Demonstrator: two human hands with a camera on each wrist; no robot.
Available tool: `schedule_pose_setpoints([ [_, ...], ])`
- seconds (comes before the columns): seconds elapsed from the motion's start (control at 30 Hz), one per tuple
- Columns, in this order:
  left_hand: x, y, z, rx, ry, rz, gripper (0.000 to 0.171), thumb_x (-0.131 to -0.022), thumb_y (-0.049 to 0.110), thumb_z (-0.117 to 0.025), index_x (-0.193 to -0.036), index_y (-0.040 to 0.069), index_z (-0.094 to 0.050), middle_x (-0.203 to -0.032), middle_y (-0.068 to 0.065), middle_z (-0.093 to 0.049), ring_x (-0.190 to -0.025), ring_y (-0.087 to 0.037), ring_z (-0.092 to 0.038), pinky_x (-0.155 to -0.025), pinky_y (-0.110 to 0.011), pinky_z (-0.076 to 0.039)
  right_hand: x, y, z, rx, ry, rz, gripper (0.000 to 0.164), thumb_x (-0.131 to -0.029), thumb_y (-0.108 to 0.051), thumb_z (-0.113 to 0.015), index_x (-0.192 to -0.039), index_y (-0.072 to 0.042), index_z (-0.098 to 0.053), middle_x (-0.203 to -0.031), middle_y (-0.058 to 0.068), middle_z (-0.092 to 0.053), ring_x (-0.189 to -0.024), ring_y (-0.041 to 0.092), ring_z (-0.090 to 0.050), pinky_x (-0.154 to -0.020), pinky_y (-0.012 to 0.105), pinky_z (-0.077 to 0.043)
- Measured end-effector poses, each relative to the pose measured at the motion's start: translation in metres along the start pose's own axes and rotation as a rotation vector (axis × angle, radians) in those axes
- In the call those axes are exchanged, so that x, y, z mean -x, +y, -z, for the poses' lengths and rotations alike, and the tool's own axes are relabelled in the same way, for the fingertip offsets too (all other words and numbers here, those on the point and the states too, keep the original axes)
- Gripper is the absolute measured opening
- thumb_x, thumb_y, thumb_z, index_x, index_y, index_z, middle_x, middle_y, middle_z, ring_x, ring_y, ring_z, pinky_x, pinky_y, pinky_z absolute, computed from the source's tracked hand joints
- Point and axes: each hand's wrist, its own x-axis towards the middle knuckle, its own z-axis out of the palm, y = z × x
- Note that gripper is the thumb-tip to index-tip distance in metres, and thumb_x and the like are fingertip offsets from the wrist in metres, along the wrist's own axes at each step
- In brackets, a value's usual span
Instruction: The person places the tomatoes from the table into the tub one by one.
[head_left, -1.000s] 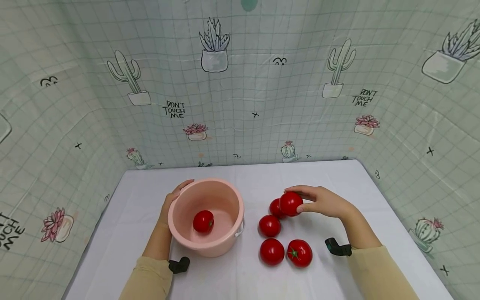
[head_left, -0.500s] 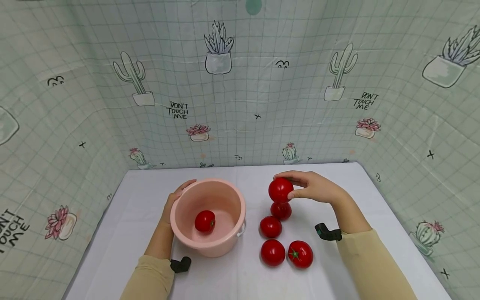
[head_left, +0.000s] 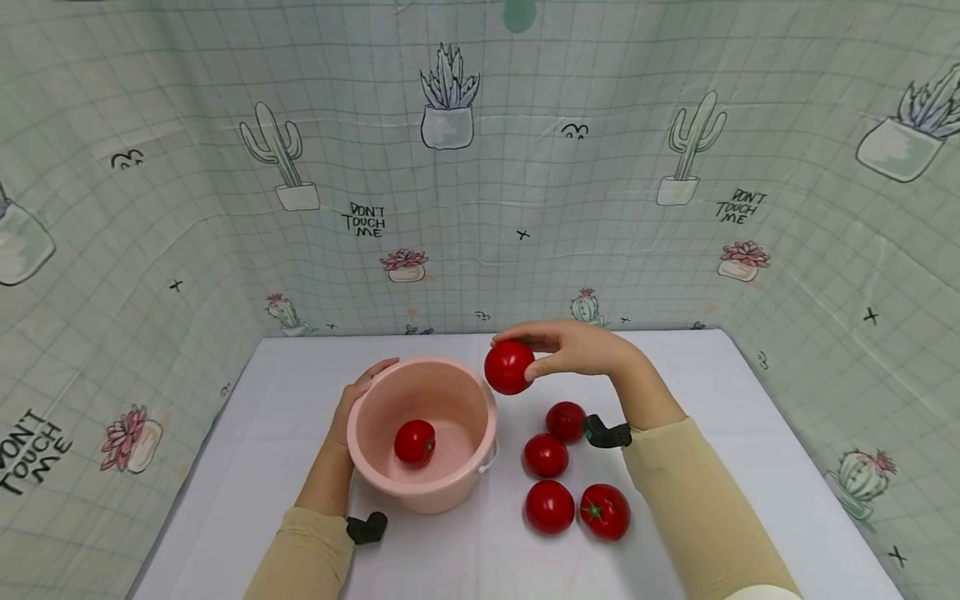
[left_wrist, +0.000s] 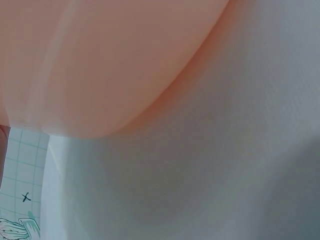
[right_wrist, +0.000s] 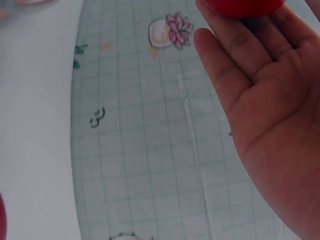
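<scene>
A red tomato is pinched between the thumb and fingers of my right hand, raised just beyond the right rim of a pink bucket. Only the lower edge of this held tomato shows in the right wrist view, at the fingers. My left hand rests along the bucket's left outer wall, its fingers extended beside the rim. One tomato lies inside on the bucket's floor. In the left wrist view the bucket's wall fills the upper left, and most of that hand is out of sight.
Right of the bucket several tomatoes lie on the white table: a far one, another close to it, and a nearer pair, one with its green stem up. A printed cloth hangs behind and at both sides.
My right hand has lifted the tomato from beside the others and carried it left toward the bucket's rim. My left hand stays at the bucket. The head view has shifted slightly.
</scene>
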Motion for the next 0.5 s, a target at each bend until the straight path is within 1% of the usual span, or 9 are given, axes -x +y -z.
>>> schedule_pose_setpoints([
  [0.13, -0.001, -0.001, 0.001, 0.011, -0.022, -0.009, 0.053, -0.097, 0.024, -0.019, -0.132, 0.032, -0.058, -0.126, 0.011, -0.066, -0.116, -0.009, -0.058, -0.101, -0.027, -0.049, -0.019, -0.011, -0.004, 0.003, -0.065, 0.002, 0.054, -0.085, -0.036, -0.075, -0.136, -0.037, -0.057, -0.138, -0.011, -0.059, -0.137, 0.018, -0.048, -0.11, 0.047, -0.043],
  [0.23, -0.001, -0.002, 0.001, 0.012, -0.043, -0.021, 0.054, -0.097, 0.023, -0.018, -0.13, 0.033, -0.059, -0.125, 0.011, -0.066, -0.115, -0.008, -0.059, -0.1, -0.027, -0.049, -0.032, -0.019, -0.009, 0.017, -0.115, 0.003, 0.054, -0.084, -0.038, -0.076, -0.134, -0.039, -0.057, -0.135, -0.013, -0.06, -0.134, 0.016, -0.05, -0.109, 0.045, -0.044],
  [0.33, -0.001, -0.002, 0.001, 0.015, -0.067, -0.033, 0.054, -0.097, 0.024, -0.018, -0.131, 0.033, -0.059, -0.125, 0.011, -0.066, -0.114, -0.008, -0.059, -0.1, -0.026, -0.049, -0.045, -0.026, -0.016, 0.026, -0.166, 0.01, 0.053, -0.083, -0.039, -0.077, -0.133, -0.039, -0.058, -0.133, -0.014, -0.06, -0.131, 0.013, -0.052, -0.107, 0.041, -0.046],
  [0.4, -0.001, -0.002, 0.002, 0.024, -0.079, -0.037, 0.053, -0.097, 0.024, -0.02, -0.131, 0.032, -0.059, -0.126, 0.011, -0.065, -0.115, -0.008, -0.059, -0.1, -0.026, -0.049, -0.055, -0.031, -0.02, 0.024, -0.202, 0.018, 0.054, -0.083, -0.038, -0.077, -0.134, -0.037, -0.058, -0.133, -0.014, -0.06, -0.129, 0.012, -0.052, -0.105, 0.038, -0.048],
  [0.5, -0.001, -0.001, 0.003, 0.041, -0.094, -0.035, 0.051, -0.098, 0.026, -0.021, -0.133, 0.032, -0.058, -0.128, 0.011, -0.065, -0.116, -0.008, -0.058, -0.1, -0.026, -0.049, -0.07, -0.037, -0.028, 0.031, -0.259, 0.038, 0.057, -0.084, -0.036, -0.076, -0.137, -0.028, -0.058, -0.133, -0.011, -0.06, -0.128, 0.012, -0.052, -0.101, 0.034, -0.05],
])
